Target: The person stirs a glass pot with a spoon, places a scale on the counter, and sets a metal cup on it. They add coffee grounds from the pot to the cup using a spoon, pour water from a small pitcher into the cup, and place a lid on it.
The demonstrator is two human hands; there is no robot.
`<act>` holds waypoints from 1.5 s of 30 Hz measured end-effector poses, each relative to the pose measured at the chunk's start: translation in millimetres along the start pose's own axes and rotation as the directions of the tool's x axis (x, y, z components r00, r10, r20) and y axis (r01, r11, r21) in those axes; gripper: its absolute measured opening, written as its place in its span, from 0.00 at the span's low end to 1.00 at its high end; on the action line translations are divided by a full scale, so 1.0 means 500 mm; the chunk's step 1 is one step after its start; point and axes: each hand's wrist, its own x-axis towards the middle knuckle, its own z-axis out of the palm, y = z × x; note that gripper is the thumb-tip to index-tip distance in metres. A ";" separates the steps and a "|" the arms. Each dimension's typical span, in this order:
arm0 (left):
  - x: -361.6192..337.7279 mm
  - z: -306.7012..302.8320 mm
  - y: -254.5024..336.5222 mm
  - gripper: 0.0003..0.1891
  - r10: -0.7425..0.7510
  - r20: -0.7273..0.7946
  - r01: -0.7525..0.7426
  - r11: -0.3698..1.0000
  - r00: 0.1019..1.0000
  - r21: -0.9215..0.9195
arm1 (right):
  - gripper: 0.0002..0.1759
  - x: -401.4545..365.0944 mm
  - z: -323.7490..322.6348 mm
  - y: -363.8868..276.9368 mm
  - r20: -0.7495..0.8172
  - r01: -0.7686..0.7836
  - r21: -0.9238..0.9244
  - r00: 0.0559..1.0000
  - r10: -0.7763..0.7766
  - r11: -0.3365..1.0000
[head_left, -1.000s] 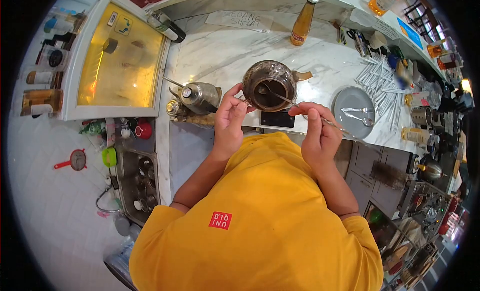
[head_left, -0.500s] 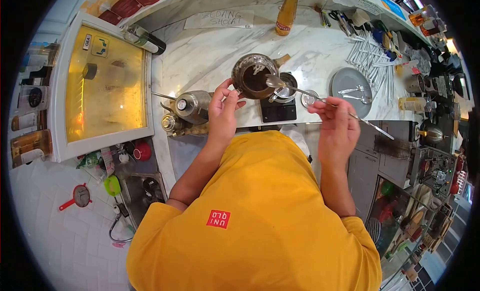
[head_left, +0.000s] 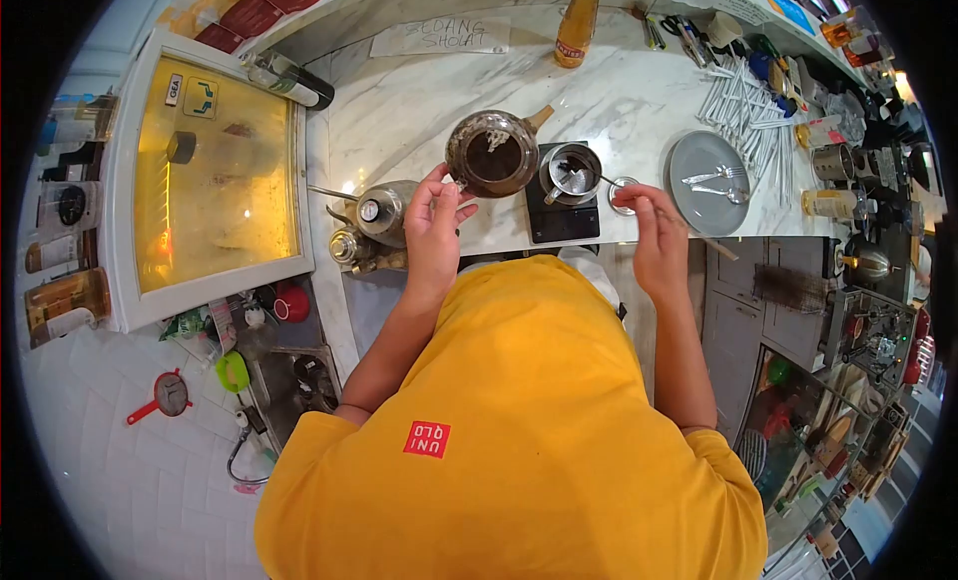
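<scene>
Between the hands (head_left: 548, 223): the metal cup (head_left: 572, 172).

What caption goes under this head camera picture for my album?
One hand holds a glass teapot; the other dips a spoon into a metal cup.

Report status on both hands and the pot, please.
Left hand holding pot beside scale. Right hand holding spoon, far end at metal cup on scale. Nothing seen between pot and cup.

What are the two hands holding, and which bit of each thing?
The left hand holds the glass teapot at its near-left side. The right hand holds the long spoon partway along its thin handle.
</scene>
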 end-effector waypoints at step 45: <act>0.036 0.012 0.026 0.11 0.290 0.343 -0.294 0.955 0.894 -0.040 | 0.15 -0.001 0.078 -0.143 -0.122 0.294 0.226 0.954 -0.273 0.928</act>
